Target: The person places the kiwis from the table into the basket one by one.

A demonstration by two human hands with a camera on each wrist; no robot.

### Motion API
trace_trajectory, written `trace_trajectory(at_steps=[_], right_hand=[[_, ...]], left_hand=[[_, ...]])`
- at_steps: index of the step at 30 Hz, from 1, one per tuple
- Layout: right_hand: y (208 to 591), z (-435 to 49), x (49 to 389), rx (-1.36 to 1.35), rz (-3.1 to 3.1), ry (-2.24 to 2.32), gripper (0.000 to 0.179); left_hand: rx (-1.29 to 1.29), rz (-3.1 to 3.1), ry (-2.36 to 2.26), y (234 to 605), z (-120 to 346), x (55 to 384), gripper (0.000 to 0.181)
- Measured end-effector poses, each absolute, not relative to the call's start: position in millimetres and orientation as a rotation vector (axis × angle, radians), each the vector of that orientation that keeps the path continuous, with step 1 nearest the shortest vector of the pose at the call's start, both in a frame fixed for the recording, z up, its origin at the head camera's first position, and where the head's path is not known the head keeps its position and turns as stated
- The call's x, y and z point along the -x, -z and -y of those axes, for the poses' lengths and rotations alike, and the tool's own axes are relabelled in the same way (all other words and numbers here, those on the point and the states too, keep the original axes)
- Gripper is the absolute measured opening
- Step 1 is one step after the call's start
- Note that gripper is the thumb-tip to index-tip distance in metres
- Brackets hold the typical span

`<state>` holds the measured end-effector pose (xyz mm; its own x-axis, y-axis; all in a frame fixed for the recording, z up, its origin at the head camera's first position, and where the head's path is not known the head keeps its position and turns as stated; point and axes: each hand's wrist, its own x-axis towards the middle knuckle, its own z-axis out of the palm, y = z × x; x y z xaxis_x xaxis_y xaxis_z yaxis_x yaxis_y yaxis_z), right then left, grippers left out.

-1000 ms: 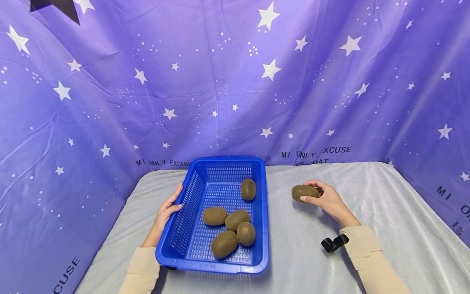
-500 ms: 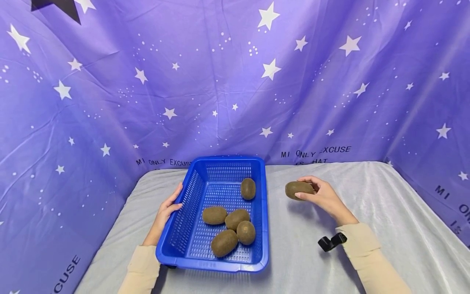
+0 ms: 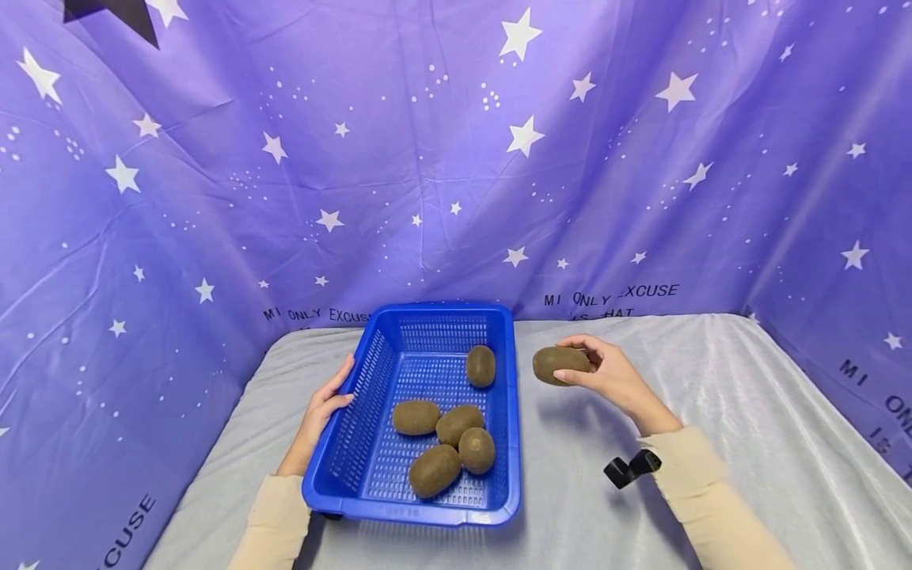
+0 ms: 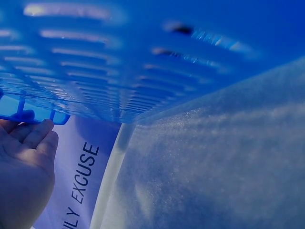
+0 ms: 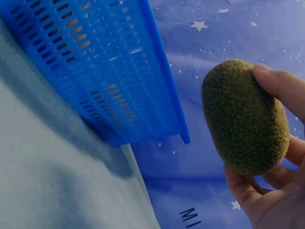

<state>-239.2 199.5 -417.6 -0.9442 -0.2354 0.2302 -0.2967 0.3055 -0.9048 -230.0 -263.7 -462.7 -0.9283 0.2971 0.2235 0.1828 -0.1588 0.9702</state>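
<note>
My right hand (image 3: 620, 384) holds a brown fuzzy kiwi (image 3: 559, 366) between thumb and fingers, just right of the blue basket (image 3: 514, 443). A shadow lies on the cloth below it. In the right wrist view the kiwi (image 5: 243, 117) is raised beside the slotted wall of the basket (image 5: 102, 62). At the basket's left side, my left hand (image 3: 318, 419) grips the rim, with thumb and a finger at its top edge. The left wrist view has the fingers of that hand (image 4: 26, 167) bent up under the rim. Several kiwis (image 3: 435, 471) lie inside the basket, one apart near its right wall.
Pale grey cloth (image 3: 570, 507) covers the table beneath the basket. Behind and on both sides hangs a purple curtain (image 3: 427, 158) with white stars and printed letters. A black wrist camera (image 3: 632, 469) sticks out from my right sleeve.
My right hand has carried the kiwi leftward and slightly up, closer to the basket's right rim. The left hand, the basket and the kiwis inside have stayed in place.
</note>
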Motion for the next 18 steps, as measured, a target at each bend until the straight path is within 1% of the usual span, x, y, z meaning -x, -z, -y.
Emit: trace_trajectory(at_steps=[18], right_hand=[[410,-168,235,-0.652,2.475,-1.773,0.041]], left_hand=[[-0.616,-1.968,-2.276,464,264,230,0.06]])
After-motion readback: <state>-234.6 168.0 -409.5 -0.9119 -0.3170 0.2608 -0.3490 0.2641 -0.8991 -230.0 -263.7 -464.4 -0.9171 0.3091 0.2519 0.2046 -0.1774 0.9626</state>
